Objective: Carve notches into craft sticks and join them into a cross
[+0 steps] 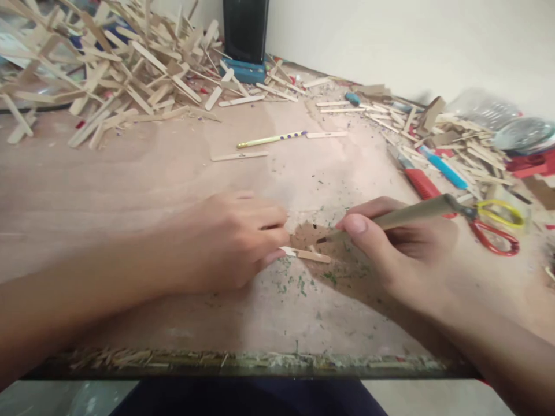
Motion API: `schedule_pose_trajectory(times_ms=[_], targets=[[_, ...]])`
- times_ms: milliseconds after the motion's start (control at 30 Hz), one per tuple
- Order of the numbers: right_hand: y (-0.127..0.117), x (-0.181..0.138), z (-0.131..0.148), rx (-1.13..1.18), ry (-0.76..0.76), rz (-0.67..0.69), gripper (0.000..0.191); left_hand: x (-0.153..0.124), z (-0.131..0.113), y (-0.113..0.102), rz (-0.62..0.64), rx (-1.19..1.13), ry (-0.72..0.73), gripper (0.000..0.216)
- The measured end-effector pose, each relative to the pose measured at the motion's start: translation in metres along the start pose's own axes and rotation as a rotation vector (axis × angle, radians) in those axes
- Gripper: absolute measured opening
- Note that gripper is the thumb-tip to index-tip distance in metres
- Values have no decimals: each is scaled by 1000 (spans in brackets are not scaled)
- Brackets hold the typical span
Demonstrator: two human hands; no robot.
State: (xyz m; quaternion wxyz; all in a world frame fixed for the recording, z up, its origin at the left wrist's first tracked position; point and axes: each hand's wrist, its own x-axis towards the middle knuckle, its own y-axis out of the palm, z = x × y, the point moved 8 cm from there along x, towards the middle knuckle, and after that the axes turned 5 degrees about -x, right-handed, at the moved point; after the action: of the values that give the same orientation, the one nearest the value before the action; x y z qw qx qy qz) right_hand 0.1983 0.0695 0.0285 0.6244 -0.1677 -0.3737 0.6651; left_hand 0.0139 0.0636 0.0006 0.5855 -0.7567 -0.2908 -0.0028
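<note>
My left hand (pixel 225 240) lies knuckles up on the wooden board, its fingers closed and pinning a flat wooden stick (pixel 306 254) to the surface. My right hand (pixel 396 254) is closed around a pencil-like tool (pixel 411 215) with a tan wooden shaft. Its dark tip touches the board just above the stick, close to my left fingertips. Small green flecks (pixel 299 283) lie scattered around the stick.
A large heap of wooden sticks (pixel 108 69) fills the far left. More sticks and scraps (pixel 451 138) pile up at the right, with a red utility knife (pixel 418 180), a blue tool (pixel 444 167) and red-and-yellow scissors (pixel 498 228). A spotted yellow pencil (pixel 271 138) lies mid-board. The board's front edge (pixel 260 361) is near me.
</note>
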Motion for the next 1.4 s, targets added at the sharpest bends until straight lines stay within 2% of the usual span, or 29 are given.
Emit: schedule_pose_trajectory(times_ms=[133,267,400,533,700,833,967,1167,1400], targets=[[-5,4,-5,103,0,47,14,0,3,5,59,-54,-10,31],[-7,6,-12,159,41,151,13,1,2,3,50,-88,-41,28],[-19,10,-12,111,-17,240,5,3,0,1,38,-85,-67,30],[-23,14,-17,109,-100,341,15,5,1,1,49,-94,-77,35],[-18,12,-28,32,-73,372,20,5,-2,-3,47,-78,-62,47],[-10,6,-28,-124,-39,449,28,4,-7,-8,75,-98,-61,37],[1,1,-18,-118,-111,541,24,5,-7,-13,68,-122,-67,34],[5,3,-12,-164,-238,533,23,2,2,-2,110,-134,-125,30],[8,6,-11,-95,-243,583,24,5,-8,0,122,-168,-104,34]])
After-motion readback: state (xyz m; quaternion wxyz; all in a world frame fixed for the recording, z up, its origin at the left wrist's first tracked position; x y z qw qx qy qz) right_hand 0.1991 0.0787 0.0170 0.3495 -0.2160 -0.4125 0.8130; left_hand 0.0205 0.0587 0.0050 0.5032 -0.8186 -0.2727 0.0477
